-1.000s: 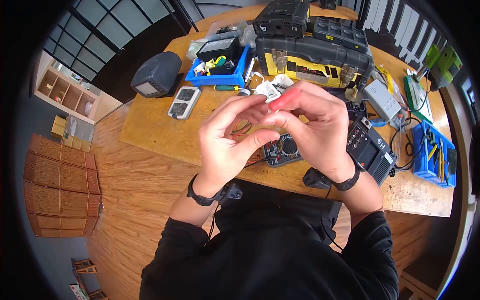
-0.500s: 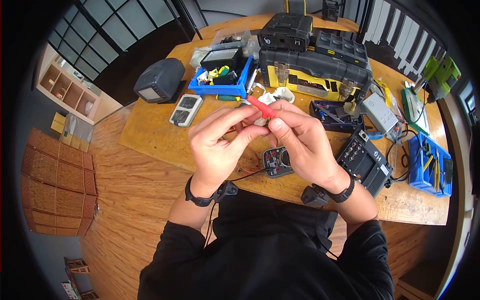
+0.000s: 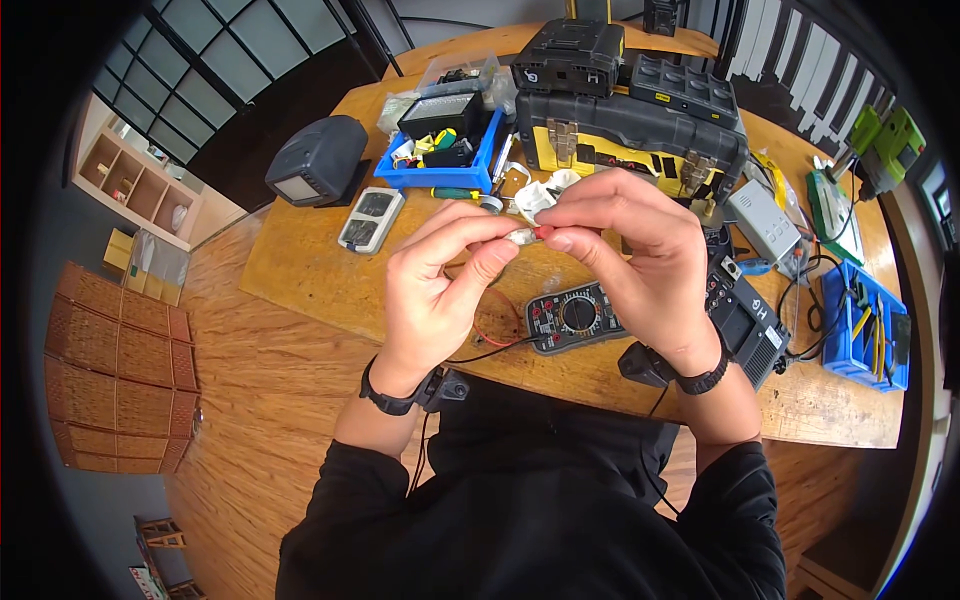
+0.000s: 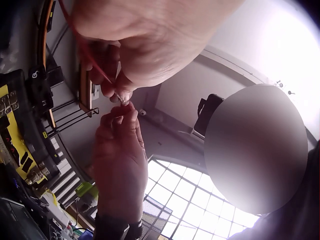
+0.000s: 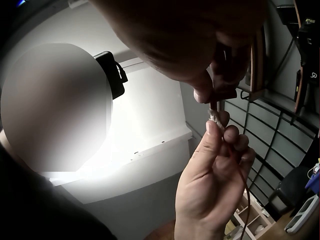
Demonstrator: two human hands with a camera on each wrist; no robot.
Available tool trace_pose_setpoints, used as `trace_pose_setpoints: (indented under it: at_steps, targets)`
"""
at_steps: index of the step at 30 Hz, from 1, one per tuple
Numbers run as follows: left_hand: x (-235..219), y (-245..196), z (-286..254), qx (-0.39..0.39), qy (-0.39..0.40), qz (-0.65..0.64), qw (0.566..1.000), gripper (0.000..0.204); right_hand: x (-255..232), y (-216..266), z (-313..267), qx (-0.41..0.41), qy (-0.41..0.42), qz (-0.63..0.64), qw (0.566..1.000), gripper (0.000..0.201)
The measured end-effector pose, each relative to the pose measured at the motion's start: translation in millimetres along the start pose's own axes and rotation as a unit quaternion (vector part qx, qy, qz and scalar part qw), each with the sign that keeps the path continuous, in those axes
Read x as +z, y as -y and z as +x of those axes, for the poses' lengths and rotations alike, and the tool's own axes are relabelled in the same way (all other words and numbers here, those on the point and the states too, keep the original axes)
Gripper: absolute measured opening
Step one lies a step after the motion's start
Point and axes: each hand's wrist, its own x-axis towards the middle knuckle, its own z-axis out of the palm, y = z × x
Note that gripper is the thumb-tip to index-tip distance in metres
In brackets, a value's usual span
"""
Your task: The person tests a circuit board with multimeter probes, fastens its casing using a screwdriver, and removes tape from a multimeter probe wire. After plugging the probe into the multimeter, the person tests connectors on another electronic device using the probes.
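In the head view the left hand (image 3: 440, 285) pinches a small whitish piece (image 3: 521, 237) between thumb and fingers. The right hand (image 3: 650, 255) pinches a red part (image 3: 543, 232) against the right side of that piece; most of the red part is hidden by the fingers. A thin red wire (image 4: 95, 62) runs to the whitish piece in the left wrist view, and in the right wrist view the red wire (image 5: 244, 182) hangs past the left palm. Below the hands lies a multimeter (image 3: 578, 314) with a black lead (image 3: 490, 350).
A grey two-window case (image 3: 371, 220), a blue bin (image 3: 440, 178) and a dark monitor (image 3: 318, 160) are on the left of the table. Behind the hands stand a white part (image 3: 540, 195) and a black-yellow toolbox (image 3: 630, 135). A black device (image 3: 750, 325) and another blue bin (image 3: 865, 330) are on the right.
The red part was slanted up across the fingertips half a second ago; now it is mostly covered by the right fingers. The right hand has moved rightward, uncovering more of the multimeter.
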Motion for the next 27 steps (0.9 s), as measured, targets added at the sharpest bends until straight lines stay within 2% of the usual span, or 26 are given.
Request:
trace_pose_setpoints:
  at_steps: [3,5,8,10,12,13,15,16,17,18,19,20,21,23,25,26,27]
  targets:
    - [3,-1,1,-0.001,0.014,-0.028,1.0,0.015,2,1,1,-0.012,-0.004,-0.02,1.0,0.014]
    - [2,1,-3,-0.085,0.027,-0.056,0.994,0.012,7,-1,-1,-0.033,0.003,-0.041,0.999,0.014]
    - [0,0,1,-0.05,0.026,-0.03,0.998,0.01,7,-1,-2,-0.021,0.005,-0.032,0.999,0.014]
    - [0,-3,4,-0.052,0.04,-0.026,0.998,0.009,3,-4,-1,-0.046,0.0,-0.061,0.997,0.017]
    - [-2,0,-4,-0.087,0.06,-0.072,0.992,0.017,-1,-2,-1,-0.026,-0.02,-0.072,0.997,0.019]
    - [-1,-3,-11,-0.099,0.067,-0.076,0.99,0.017,-7,5,-1,0.016,-0.008,-0.064,0.998,0.02]
    - [-1,-11,-27,-0.115,0.137,0.04,0.983,0.025,-14,0,-2,0.047,-0.019,-0.071,0.996,0.019]
    - [-1,-5,-36,-0.089,0.179,0.042,0.979,0.028,-15,-4,-3,0.069,-0.031,-0.06,0.995,0.019]
    - [2,2,-49,-0.112,0.187,0.039,0.975,0.027,-18,-2,0,0.072,-0.031,-0.055,0.995,0.02]
    - [5,6,-63,-0.135,0.195,0.038,0.971,0.025,-15,-9,5,0.034,-0.068,0.017,0.997,0.021]
    - [7,8,-71,-0.131,0.213,0.068,0.966,0.022,-15,-3,4,0.035,-0.089,-0.032,0.995,0.017]
    - [11,14,-84,-0.156,0.203,0.05,0.965,0.021,-13,11,9,0.036,-0.108,-0.081,0.99,0.015]
    - [16,18,-97,-0.171,0.179,0.065,0.967,0.019,-17,2,8,0.042,-0.109,-0.081,0.99,0.015]
    - [28,26,-110,-0.189,0.157,0.079,0.966,0.018,-26,-21,11,-0.019,-0.084,0.016,0.996,0.017]
    - [40,33,-115,-0.073,0.086,0.145,0.983,0.014,-27,-25,10,-0.019,-0.09,0.015,0.996,0.017]
    - [46,37,-119,-0.075,0.089,0.144,0.983,0.014,-27,-27,10,-0.022,-0.094,0.014,0.995,0.018]
    - [52,40,-122,-0.091,0.045,0.155,0.983,0.014,-26,-31,10,-0.02,-0.095,0.014,0.995,0.018]
